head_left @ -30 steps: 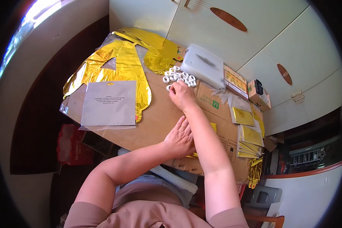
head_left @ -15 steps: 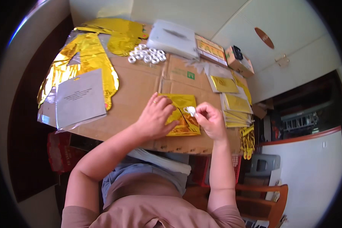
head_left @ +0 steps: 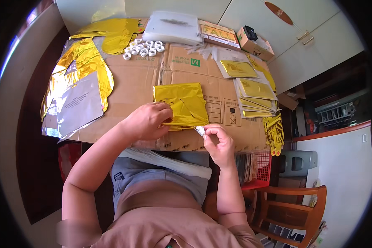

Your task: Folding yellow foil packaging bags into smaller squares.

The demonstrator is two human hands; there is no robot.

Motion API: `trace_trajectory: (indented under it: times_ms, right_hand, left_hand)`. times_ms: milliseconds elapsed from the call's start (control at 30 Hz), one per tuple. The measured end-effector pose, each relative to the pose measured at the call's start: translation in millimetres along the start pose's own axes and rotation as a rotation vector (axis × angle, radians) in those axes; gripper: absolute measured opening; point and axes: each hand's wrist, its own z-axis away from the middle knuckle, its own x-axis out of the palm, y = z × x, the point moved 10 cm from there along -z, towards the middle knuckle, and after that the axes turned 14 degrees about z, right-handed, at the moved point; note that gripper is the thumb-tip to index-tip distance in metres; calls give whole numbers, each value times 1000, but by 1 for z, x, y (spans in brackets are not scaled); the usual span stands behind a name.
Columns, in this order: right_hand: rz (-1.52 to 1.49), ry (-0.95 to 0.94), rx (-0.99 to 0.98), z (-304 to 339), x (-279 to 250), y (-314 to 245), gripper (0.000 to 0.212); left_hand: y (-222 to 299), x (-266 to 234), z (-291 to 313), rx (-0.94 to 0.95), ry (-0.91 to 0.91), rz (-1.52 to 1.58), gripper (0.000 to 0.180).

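Note:
A folded gold foil piece (head_left: pixel 182 99), flat and crinkled, lies on the cardboard in front of me. My left hand (head_left: pixel 151 120) is at its near left corner, fingers curled in and closed on the foil edge; the fingertips are partly hidden. Between the thumb and forefinger of my right hand (head_left: pixel 219 142) is a small white bundle, seemingly wound string (head_left: pixel 200 130). It is held right at the foil's near right corner, where a thin loop sticks out toward the foil.
White tape rolls (head_left: pixel 144 52) lie at the back left, beside clear plastic sleeves (head_left: pixel 171 27). Gold foil shapes (head_left: pixel 99 62) and a grey printed sheet (head_left: pixel 80 101) cover the left side. Packed gold foil packets (head_left: pixel 256 89) are stacked right, near a small box (head_left: pixel 256 43).
My left hand has gone from spread over the foil to curled at its near left corner. The right hand has brought the white bundle to the foil's near edge. The view has shifted.

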Motion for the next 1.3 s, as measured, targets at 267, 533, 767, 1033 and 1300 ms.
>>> trace_trajectory:
  times_ms: [267, 533, 767, 1033, 1300]
  right_hand:
    - [288, 177, -220, -6, -4, -35, 21]
    - [478, 228, -436, -42, 18, -74, 22]
    - [636, 210, -408, -74, 41, -51, 16]
    - [751, 54, -418, -97, 74, -33, 25]
    - [771, -66, -480, -84, 85, -41, 29]
  left_hand:
    - [-8, -26, 1, -75, 303, 117, 22]
    - [-20, -55, -6, -223, 460, 201, 20]
    - [-27, -77, -15, -373, 543, 301, 22]
    - [-26, -89, -21, -358, 545, 281, 22]
    - [-21, -92, -31, -254, 539, 215, 20]
